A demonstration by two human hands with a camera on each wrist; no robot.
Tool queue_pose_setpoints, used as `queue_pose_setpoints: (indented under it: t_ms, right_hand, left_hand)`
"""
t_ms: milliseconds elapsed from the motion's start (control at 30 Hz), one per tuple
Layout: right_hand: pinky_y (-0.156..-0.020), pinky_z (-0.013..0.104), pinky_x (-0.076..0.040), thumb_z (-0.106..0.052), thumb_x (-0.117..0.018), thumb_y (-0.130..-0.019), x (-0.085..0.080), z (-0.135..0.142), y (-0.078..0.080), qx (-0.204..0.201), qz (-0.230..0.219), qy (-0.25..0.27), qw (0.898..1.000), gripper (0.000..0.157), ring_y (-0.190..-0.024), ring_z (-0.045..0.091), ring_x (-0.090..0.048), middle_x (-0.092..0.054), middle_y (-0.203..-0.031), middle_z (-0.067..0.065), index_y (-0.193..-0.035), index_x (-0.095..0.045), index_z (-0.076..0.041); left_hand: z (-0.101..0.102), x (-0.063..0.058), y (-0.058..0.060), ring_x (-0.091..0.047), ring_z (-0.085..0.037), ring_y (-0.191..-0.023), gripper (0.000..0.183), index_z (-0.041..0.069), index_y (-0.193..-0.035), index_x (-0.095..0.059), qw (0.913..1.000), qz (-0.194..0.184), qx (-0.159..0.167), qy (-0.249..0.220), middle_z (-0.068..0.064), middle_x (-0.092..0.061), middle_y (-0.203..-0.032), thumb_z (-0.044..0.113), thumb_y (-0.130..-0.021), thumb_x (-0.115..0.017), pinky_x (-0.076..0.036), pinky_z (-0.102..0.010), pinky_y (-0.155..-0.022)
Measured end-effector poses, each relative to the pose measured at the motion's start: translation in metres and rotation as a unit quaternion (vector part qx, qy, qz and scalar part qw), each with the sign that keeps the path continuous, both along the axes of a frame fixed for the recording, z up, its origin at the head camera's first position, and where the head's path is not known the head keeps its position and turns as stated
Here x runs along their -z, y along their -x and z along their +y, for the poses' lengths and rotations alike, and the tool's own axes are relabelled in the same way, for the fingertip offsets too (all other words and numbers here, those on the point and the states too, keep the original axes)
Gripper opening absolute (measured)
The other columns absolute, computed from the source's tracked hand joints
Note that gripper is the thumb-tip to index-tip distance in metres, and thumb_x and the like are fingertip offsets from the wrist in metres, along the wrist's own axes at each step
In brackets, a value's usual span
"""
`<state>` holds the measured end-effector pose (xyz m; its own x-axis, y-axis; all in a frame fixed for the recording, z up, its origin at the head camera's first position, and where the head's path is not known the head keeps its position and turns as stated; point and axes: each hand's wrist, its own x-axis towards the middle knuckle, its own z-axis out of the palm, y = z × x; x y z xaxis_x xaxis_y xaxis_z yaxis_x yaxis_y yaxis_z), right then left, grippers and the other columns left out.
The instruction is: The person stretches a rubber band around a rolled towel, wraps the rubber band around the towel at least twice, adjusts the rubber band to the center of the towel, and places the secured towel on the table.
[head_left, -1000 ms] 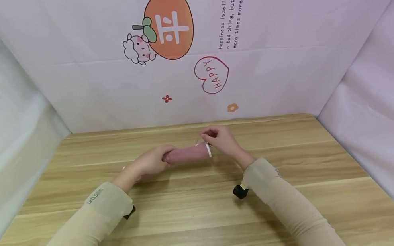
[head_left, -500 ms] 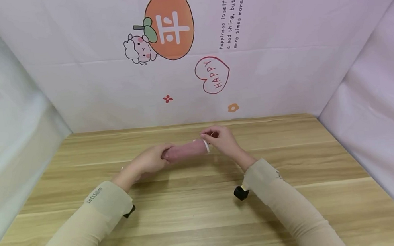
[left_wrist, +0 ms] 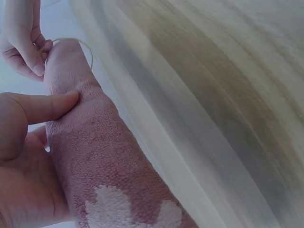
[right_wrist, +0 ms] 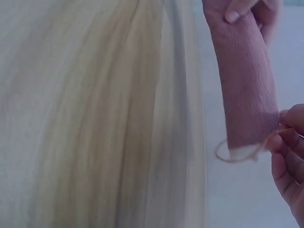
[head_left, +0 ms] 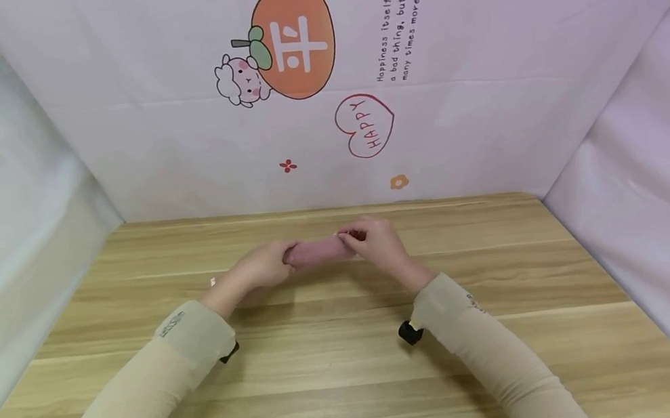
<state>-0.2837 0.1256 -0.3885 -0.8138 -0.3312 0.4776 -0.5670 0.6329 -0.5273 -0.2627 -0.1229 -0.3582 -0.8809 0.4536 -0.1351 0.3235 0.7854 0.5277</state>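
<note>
My left hand [head_left: 264, 264] grips a rolled dusty-pink towel [head_left: 318, 251], its thumb lying along the roll in the left wrist view. White patches [left_wrist: 111, 206] mark the towel's near part there. Held above the table, the roll points toward my right hand [head_left: 378, 242]. That hand pinches a thin tan elastic band [right_wrist: 232, 161], which loops about the towel's white-edged end in the right wrist view. Whether the band touches the towel all round cannot be told. The rest of the roll is hidden behind my left hand and forearm in the head view.
Beneath both hands lies a wood-grain table [head_left: 326, 360]. A white printed cloth [head_left: 182, 150] rises behind its far edge, with more white cloth at both sides. A black wrist camera [head_left: 410, 332] hangs below the right cuff.
My left hand has shifted slightly right with the towel, bringing its end up against my right fingers. The towel's white edge, plain earlier, is now mostly covered in the head view.
</note>
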Motion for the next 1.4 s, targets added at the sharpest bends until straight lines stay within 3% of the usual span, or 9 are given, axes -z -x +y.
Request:
queue_pose_setpoints:
  t_ms: [233,433,633,733,967,1133,1400]
  right_hand:
    - [-0.070,0.032,-0.056,-0.013,-0.073,-0.097,-0.004,-0.001,-0.004,0.017,-0.056,0.046,0.997,0.015,-0.083,0.020,-0.069,-0.077,-0.097,0.009,-0.106,-0.081,-0.006]
    - [-0.067,0.027,-0.058,-0.007,-0.072,-0.096,0.000,0.000,-0.004,0.009,-0.122,0.149,0.981,0.020,-0.077,0.021,-0.071,-0.074,-0.093,0.012,-0.115,-0.077,-0.001]
    - [-0.066,0.022,-0.055,-0.001,-0.072,-0.095,0.004,-0.007,-0.004,-0.028,-0.153,0.201,0.967,0.021,-0.079,0.030,-0.070,-0.070,-0.094,0.015,-0.115,-0.073,0.005]
    - [-0.070,0.021,-0.054,-0.001,-0.071,-0.095,0.004,-0.011,-0.006,-0.051,-0.161,0.214,0.962,0.021,-0.085,0.035,-0.069,-0.071,-0.100,0.016,-0.115,-0.072,0.006]
    - [-0.072,0.025,-0.053,-0.007,-0.071,-0.098,0.003,-0.013,-0.008,-0.077,-0.165,0.197,0.963,0.021,-0.087,0.025,-0.065,-0.072,-0.106,0.015,-0.116,-0.073,0.003]
    - [-0.065,0.023,-0.049,-0.006,-0.072,-0.096,0.004,-0.010,-0.008,-0.041,-0.172,0.211,0.961,0.021,-0.084,0.035,-0.067,-0.070,-0.097,0.012,-0.116,-0.073,0.002]
    - [-0.057,0.022,-0.045,-0.011,-0.075,-0.094,0.001,-0.009,-0.008,0.028,-0.166,0.175,0.970,0.017,-0.071,0.013,-0.060,-0.071,-0.087,0.006,-0.110,-0.077,-0.003]
  left_hand:
    - [0.002,-0.001,0.001,-0.048,-0.042,-0.136,0.056,0.000,-0.151,-0.047,0.9998,0.000,-0.017,-0.009,-0.024,-0.053,-0.146,0.003,-0.096,-0.059,-0.038,-0.054,-0.112]
    - [0.001,-0.002,-0.001,-0.046,-0.039,-0.138,0.054,0.005,-0.150,-0.050,0.9962,-0.026,-0.055,-0.061,-0.021,-0.052,-0.147,0.005,-0.098,-0.060,-0.037,-0.054,-0.113]
    - [0.001,-0.002,-0.001,-0.044,-0.039,-0.139,0.053,0.009,-0.152,-0.048,0.9928,-0.042,-0.077,-0.081,-0.019,-0.050,-0.151,0.007,-0.100,-0.060,-0.035,-0.055,-0.114]
    - [0.001,-0.001,-0.001,-0.045,-0.040,-0.139,0.054,0.008,-0.152,-0.048,0.9928,-0.039,-0.073,-0.087,-0.020,-0.050,-0.150,0.006,-0.100,-0.060,-0.036,-0.055,-0.113]
    - [0.001,0.004,0.002,-0.047,-0.040,-0.137,0.057,0.006,-0.154,-0.046,0.9933,-0.048,-0.054,-0.090,-0.021,-0.050,-0.149,0.004,-0.099,-0.060,-0.037,-0.054,-0.113]
    - [0.000,0.001,0.003,-0.048,-0.042,-0.136,0.055,0.003,-0.151,-0.047,0.9955,-0.028,-0.047,-0.078,-0.024,-0.052,-0.147,0.004,-0.098,-0.060,-0.037,-0.055,-0.113]
    - [0.000,0.001,0.002,-0.048,-0.039,-0.136,0.055,0.004,-0.150,-0.050,0.9957,-0.027,-0.049,-0.074,-0.021,-0.053,-0.147,0.002,-0.096,-0.062,-0.037,-0.054,-0.113]
